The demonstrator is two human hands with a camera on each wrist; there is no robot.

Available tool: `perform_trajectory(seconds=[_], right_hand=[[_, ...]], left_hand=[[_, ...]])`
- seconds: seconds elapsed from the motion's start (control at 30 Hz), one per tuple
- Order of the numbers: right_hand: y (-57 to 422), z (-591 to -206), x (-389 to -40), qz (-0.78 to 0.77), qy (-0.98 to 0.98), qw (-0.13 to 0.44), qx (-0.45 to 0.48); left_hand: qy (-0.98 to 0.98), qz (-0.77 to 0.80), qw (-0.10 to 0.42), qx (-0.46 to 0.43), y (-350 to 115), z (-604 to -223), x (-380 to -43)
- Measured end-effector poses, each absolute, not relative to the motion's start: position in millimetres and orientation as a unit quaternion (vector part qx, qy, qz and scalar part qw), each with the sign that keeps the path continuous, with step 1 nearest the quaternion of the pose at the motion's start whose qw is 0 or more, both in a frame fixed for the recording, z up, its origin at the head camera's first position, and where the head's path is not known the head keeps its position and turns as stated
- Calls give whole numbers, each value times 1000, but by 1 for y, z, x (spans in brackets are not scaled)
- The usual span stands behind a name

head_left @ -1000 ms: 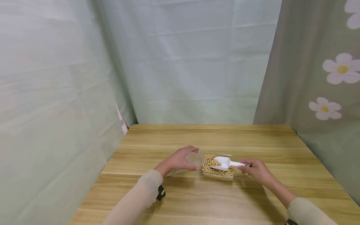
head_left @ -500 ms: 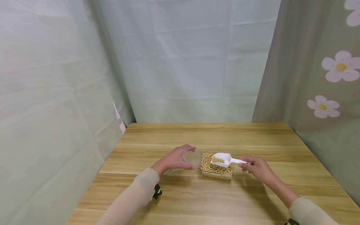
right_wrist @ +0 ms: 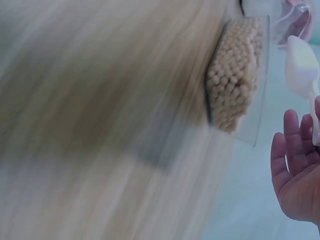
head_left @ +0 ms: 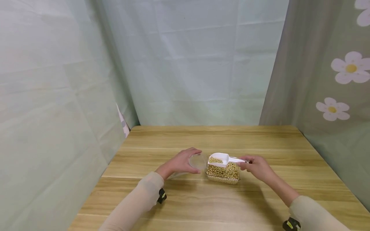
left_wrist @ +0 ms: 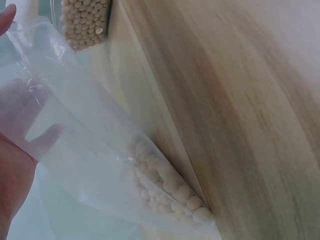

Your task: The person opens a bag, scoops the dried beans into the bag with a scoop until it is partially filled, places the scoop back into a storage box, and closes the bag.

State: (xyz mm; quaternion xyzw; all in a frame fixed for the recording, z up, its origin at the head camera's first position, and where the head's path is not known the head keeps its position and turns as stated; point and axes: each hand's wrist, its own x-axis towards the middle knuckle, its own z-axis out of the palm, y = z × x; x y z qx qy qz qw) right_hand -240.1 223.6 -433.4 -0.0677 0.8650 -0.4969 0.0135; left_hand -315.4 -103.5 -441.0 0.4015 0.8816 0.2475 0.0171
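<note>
My left hand (head_left: 180, 163) holds the mouth of a clear plastic bag (head_left: 198, 162) spread between thumb and fingers. In the left wrist view, some soybeans (left_wrist: 170, 190) lie at the bottom of the bag, which slants down to the table. My right hand (head_left: 260, 169) pinches the handle of a white scoop (head_left: 225, 159). Soybeans (head_left: 215, 160) sit in the scoop's bowl. The scoop is above the left part of a clear rectangular container (head_left: 222, 180), which holds many more soybeans. In the right wrist view, the scoop (right_wrist: 301, 67) is apart from the container's rim.
A wooden table (head_left: 196, 208) bears everything. Pale curtains (head_left: 185, 64) hang behind and on the left; a curtain with white flowers (head_left: 332, 109) hangs on the right. A black wrist strap (head_left: 162, 195) shows at the left sleeve.
The scoop has come up out of the soybeans with a load and moved left toward the bag, the right hand with it. The left hand has hardly moved.
</note>
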Motion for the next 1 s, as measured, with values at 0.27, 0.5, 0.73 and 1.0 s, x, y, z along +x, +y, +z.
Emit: perform_trajectory(seconds=[0.27,0.5,0.73,1.0], right_hand=[[201,-424,-246,-464,880,-2,-104],[186,-411,-248,-401,906,-36,-132],[183,-410,-247,-391,909,-41,-138],[184,-415,-248,-396,905,-48,-148]], left_hand=[[881,258,19,397,-98,-437,-315],[881,253,14,400,-98,-439,-317],[880,247,9,406,-99,-440,-318],[880,253,16,402,-100,-440,-317]])
